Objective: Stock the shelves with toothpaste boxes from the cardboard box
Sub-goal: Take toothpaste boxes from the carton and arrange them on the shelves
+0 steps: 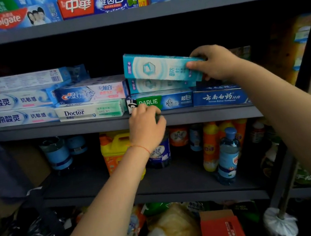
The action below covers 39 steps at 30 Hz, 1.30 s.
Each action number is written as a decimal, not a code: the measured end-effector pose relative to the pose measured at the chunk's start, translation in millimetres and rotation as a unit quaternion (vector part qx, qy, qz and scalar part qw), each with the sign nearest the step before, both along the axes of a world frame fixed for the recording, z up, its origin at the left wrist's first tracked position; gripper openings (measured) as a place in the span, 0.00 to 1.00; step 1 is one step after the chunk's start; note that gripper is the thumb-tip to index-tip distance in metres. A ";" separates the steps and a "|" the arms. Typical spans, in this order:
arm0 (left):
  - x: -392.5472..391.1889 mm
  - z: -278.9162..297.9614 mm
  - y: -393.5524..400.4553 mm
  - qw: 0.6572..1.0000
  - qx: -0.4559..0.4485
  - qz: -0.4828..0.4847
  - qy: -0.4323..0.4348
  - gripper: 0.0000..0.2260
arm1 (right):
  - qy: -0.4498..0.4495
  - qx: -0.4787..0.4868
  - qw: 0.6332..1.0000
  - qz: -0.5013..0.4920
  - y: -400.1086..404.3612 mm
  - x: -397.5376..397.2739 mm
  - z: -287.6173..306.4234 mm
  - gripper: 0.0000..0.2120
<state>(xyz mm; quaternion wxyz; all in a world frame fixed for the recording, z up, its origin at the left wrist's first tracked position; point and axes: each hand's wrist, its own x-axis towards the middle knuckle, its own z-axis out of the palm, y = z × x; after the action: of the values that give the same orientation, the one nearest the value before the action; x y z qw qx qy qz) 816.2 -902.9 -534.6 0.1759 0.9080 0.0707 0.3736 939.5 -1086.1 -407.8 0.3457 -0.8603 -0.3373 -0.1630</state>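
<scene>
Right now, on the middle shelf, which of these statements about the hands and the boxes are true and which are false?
1. The right hand holds a teal toothpaste box. True.
2. That box lies flat on the shelf. False: it is tilted above a matching box.
3. The left hand holds a bottle. False: it is at the shelf edge, by the Darlie box.
4. A Crest box lies on a Doctor box. True.

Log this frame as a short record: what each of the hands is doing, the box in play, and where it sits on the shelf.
right hand: grips the right end of the teal toothpaste box
teal toothpaste box: tilted, above a matching teal box on the middle shelf
left hand: fingers at the Darlie box, at the shelf's front edge
stack base: Darlie box under the matching teal box
</scene>
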 end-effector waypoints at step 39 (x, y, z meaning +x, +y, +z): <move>4.5 10.2 17.2 0.997 0.066 -0.008 0.035 0.09 | -0.081 0.038 0.969 -0.229 44.6 -16.7 -82.2 0.29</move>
<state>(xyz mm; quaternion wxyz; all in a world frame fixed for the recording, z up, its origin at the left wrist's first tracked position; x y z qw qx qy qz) 820.7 -885.7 -524.4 0.1160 0.9306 0.0448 0.3443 922.8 -1041.4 -490.0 0.3035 -0.8846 -0.1516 -0.3199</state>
